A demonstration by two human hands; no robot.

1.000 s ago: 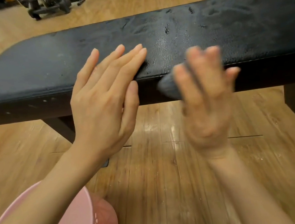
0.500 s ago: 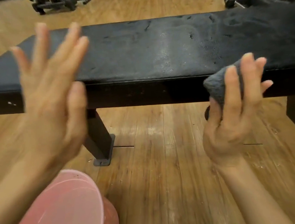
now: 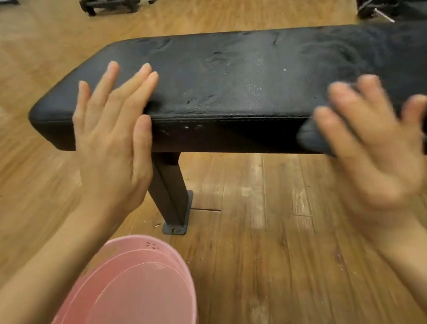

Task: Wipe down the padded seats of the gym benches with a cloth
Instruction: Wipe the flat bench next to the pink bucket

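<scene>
Floor (image 3: 273,275): wood planks, pale scuffs; fills the frame around everything else.
Bench seat (image 3: 237,79): black padded top, spans 10 to 3 o'clock, right end cut off by the frame edge. Surface creased, cracked in spots, faint smeared sheen near the middle.
Bench leg (image 3: 170,190): dark metal post with flat foot plate, centre frame; upper end hidden under the seat.
Basin (image 3: 132,299): pink, round, at 7 o'clock on the floor; lower part cut off, left rim hidden behind the left forearm.
Left hand (image 3: 113,136): at 9 o'clock, fingers straight and spread, holding nothing; fingertips over the seat's near edge, contact not clear.
Right hand (image 3: 376,148): at 3 o'clock, motion-blurred, fingers extended against the cloth at the seat's front edge.
Cloth (image 3: 310,137): dark grey, mostly hidden behind the right hand, only its left end showing; blurred, texture unreadable.
Gym equipment (image 3: 114,0): dark frames at 12 o'clock, cropped, hard to identify.
</scene>
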